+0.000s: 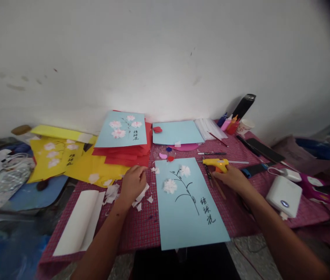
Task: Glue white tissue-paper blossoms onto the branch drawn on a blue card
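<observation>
In the head view my right hand (229,178) is closed round the handle of a yellow hot glue gun (215,162), whose nozzle points left. My left hand (134,182) has its fingers curled; whatever it may hold is hidden. It rests among torn white paper scraps (112,193). Between my hands lies a light blue sheet (179,223) with a drawn black stem, black handwriting and two white paper flowers (170,186) stuck on. Just above this sheet is a small palette (162,151) with blue, pink and red paint.
Behind stand a stack of red paper (130,155) with a finished blue picture (121,130) on top, and paint bottles (233,125). Folded white paper (79,221) lies left. Brushes (219,184), a white power bank (284,196) and a black phone (265,149) lie right.
</observation>
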Motion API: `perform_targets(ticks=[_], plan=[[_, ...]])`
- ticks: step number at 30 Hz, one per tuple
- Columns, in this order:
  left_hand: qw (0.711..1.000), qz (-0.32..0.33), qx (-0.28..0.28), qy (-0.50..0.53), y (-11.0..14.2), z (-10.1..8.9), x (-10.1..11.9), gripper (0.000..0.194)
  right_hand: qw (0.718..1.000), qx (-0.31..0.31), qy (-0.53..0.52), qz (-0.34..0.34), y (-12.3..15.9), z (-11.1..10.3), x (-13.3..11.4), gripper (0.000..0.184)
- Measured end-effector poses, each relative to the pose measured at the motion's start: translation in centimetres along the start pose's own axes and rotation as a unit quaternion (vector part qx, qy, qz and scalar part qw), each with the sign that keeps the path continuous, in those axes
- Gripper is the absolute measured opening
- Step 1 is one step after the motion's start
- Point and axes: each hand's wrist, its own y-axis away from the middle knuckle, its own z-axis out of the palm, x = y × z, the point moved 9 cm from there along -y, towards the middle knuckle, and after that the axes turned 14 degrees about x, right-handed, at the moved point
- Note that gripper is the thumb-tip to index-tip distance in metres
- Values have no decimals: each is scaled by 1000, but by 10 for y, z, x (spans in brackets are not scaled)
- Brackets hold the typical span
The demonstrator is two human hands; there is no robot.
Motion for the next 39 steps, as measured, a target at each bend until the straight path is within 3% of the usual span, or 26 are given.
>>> perform_targets(ticks=[4,7,12,16,23,30,34,39], plan=[[1000,8,-20,-6,2,9,3,21,995,5,86,-41,2,-8,-1,45],[999,27,-31,-8,4,16,12,21,987,47,138,-75,12,-25,-10,50],[996,64,-52,-34,4,27,26,17,980,130,60,-137,43,-48,-52,38],[993,78,-53,-65,0,33,30,14,979,91,-10,-184,67,-31,-84,30],[994,63,-50,-69,-3,39,25,21,969,66,-107,-212,90,-8,-111,25],[990,-25,-18,138,-6,22,25,17,942,-2,-267,-203,103,-3,-159,14],[971,-61,-37,226,-6,13,33,16,922,-33,-348,-168,100,18,-183,9],[966,-44,-57,249,-2,7,45,13,905,-69,-395,-143,98,41,-198,26]])
